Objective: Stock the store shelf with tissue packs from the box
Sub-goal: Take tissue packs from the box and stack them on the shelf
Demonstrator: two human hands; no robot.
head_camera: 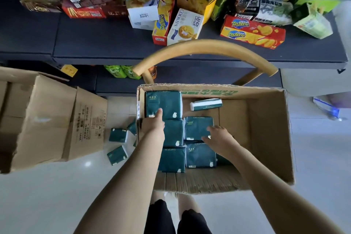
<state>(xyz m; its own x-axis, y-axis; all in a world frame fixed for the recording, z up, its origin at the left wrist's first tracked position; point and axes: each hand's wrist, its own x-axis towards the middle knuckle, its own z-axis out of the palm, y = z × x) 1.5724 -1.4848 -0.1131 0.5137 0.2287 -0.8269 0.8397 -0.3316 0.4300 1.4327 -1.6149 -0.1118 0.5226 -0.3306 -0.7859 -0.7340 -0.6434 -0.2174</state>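
Note:
An open cardboard box [266,138] stands on a wooden chair, holding several dark green tissue packs. My left hand [153,122] reaches in at the box's left side, fingers resting on the far-left pack [163,102]. My right hand [218,137] lies over the middle pack [197,127] in the right column, fingers spread at its right edge. One pack [206,104] lies on its side near the box's far wall. The dark shelf [114,43] runs across the top of the view.
Biscuit and snack boxes [252,31] crowd the shelf's middle and right. The chair's curved wooden back [205,47] arches between box and shelf. A second cardboard box [47,119] sits at left. Loose tissue packs [117,136] lie on the white floor beside it.

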